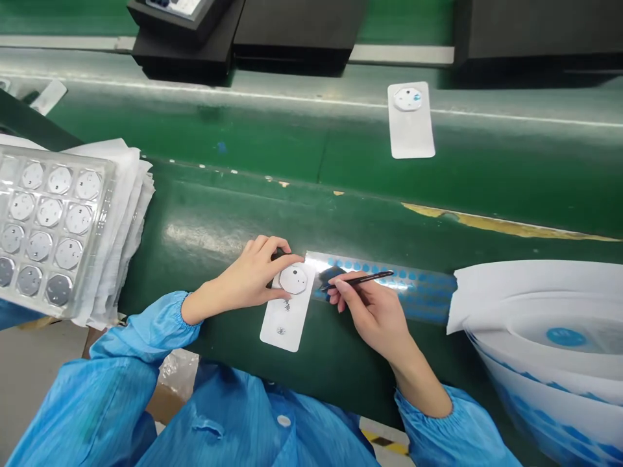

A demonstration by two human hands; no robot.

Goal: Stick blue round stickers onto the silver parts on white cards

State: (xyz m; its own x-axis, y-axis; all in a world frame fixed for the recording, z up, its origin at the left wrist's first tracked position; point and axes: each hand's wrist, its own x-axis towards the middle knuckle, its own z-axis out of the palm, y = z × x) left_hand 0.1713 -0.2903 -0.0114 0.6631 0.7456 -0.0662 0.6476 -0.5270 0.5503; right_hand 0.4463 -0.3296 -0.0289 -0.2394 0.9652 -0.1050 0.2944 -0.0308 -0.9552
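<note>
My left hand (253,275) grips the upper end of a white rectangular panel (289,324), thumb and index finger on either side of the round white disc (293,279) at its top. The panel lies on the green bench, with small dark marks below the disc. In my right hand (372,308) are slim black tweezers (367,278), pinched like a pen and pointing left. Their tip is over a clear strip with rows of round blue stickers (411,279), just right of the panel. Whether a sticker is at the tip is too small to tell.
A clear tray (104,214) of round silvery-white discs stands on stacked white sheets (131,194) at left. On the right lies a large white roll (516,285). Another white panel (413,136) with a disc sits farther back. Black boxes (296,32) line the far side.
</note>
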